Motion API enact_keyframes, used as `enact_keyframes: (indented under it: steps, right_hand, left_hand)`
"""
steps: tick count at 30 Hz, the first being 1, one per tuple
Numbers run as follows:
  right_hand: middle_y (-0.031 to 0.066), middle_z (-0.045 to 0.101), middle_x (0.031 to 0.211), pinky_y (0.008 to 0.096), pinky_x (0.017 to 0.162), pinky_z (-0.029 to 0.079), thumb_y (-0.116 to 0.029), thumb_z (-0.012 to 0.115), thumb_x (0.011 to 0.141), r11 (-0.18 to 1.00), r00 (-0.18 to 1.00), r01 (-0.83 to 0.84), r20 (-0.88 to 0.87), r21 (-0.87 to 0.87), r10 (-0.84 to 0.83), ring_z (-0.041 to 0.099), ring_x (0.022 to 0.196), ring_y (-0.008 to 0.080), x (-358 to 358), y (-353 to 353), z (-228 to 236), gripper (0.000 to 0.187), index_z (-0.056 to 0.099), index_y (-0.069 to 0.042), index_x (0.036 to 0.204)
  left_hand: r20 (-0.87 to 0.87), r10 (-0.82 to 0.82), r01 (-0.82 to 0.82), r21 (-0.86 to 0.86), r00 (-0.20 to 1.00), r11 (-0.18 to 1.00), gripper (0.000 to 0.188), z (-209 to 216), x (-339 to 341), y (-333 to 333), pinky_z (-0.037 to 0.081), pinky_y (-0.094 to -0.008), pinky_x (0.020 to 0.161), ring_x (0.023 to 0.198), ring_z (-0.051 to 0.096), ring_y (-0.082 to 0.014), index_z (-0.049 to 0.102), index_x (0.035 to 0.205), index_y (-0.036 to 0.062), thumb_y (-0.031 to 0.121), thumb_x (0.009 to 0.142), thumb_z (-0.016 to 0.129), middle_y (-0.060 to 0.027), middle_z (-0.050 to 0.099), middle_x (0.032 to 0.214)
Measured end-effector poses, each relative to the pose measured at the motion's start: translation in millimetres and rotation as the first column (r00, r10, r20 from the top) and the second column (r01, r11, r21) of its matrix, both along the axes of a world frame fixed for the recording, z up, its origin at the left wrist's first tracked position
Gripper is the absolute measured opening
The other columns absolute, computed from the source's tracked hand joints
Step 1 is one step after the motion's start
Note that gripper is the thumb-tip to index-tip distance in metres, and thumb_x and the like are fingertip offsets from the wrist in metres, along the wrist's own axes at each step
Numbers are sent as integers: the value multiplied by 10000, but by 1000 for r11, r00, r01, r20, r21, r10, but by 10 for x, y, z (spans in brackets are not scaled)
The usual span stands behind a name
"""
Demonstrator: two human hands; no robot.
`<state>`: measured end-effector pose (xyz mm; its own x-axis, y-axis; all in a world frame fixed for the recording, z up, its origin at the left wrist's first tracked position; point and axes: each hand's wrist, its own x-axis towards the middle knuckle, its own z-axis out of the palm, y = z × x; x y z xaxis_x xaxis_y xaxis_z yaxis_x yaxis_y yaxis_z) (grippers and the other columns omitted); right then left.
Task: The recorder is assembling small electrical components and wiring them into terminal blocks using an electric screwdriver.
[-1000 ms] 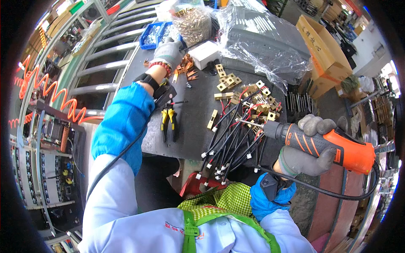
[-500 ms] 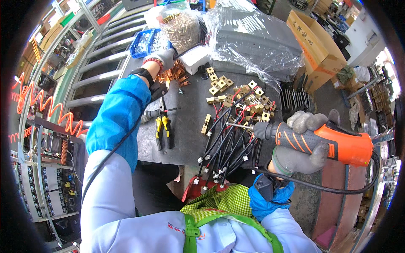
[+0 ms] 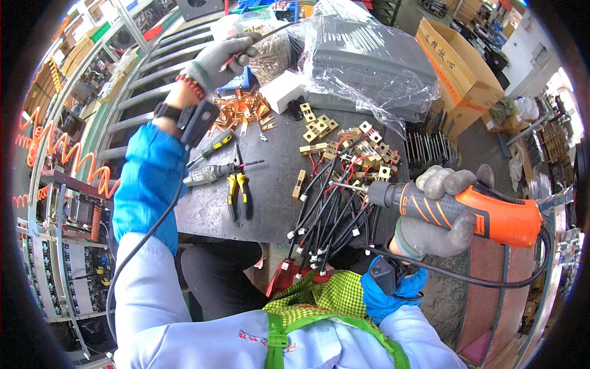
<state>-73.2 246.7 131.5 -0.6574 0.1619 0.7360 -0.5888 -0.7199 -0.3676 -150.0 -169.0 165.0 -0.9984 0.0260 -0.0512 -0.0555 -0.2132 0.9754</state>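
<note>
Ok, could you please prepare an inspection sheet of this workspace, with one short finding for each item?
Surface: dark grey flat worktop, scuffed in places.
Parts: brass-coloured rectangular metal blocks, heaped; copper-coloured forked metal pieces, piled.
Clutter: yellow-and-black pliers and yellow-and-dark hand screwdriver lie close together.
Hands: grey-gloved left hand grips a thin dark cable-like piece; grey-gloved right hand holds an orange-and-grey power screwdriver.
Cables: thin black cables with white plugs lie bunched, plugs reaching past the near edge; the power screwdriver's black cord loops at right.
Surroundings: grey metal roller conveyor at left; open brown cardboard box at right.
</note>
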Motion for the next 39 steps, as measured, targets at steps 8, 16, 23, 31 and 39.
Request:
enact_keyframes:
  steps: [8, 16, 23, 31, 39]
  right_hand:
    - [149, 619, 955, 324, 553, 494, -312, 659, 763, 999, 999, 44, 14, -15, -44, 596, 644, 202, 135, 0, 87, 691, 331, 10, 1279]
    - [129, 593, 927, 324, 572, 487, -340, 661, 765, 1000, 1000, 5, 18, -3, -5, 581, 657, 201, 274, -68, 162, 674, 363, 3, 1263]
    - [90, 581, 904, 344, 638, 419, -394, 632, 812, 994, 997, -73, -23, 84, 76, 543, 691, 179, 278, -80, 157, 694, 382, -8, 1332]
    - [91, 591, 920, 350, 630, 419, -389, 635, 806, 984, 985, -163, 74, 76, 158, 548, 693, 188, 213, -126, 59, 702, 382, -4, 1336]
    - [89, 612, 972, 360, 668, 446, -387, 642, 793, 994, 995, -91, 40, 56, 88, 567, 720, 198, 120, -202, -37, 663, 424, -30, 1307]
  left_hand:
    - [-199, -10, -34, -218, 980, 975, 415, 545, 1341, 691, 457, -159, 575, 792, 606, -76, 438, 1319, -21, 179, 962, 505, -49, 614, 974]
    - [-540, -81, -488, -806, 838, 334, 214, 437, 1800, 743, 459, -289, 689, 739, 567, -165, 623, 982, -43, 159, 910, 609, -101, 615, 829]
    - [-173, 124, -196, -496, 977, 846, 538, -103, 1811, 788, 486, -202, 658, 714, 584, -59, 335, 1425, 31, 177, 958, 559, -55, 648, 965]
    - [-29, 40, -48, -430, 999, 901, 362, -796, 1640, 1070, 419, -183, 615, 704, 512, -39, 501, 1275, 64, 267, 977, 529, 15, 605, 881]
    - [71, 73, -47, -309, 995, 950, 254, -1211, 1511, 1294, 408, -190, 568, 638, 494, -37, 624, 1076, 35, 248, 951, 561, 9, 613, 813]
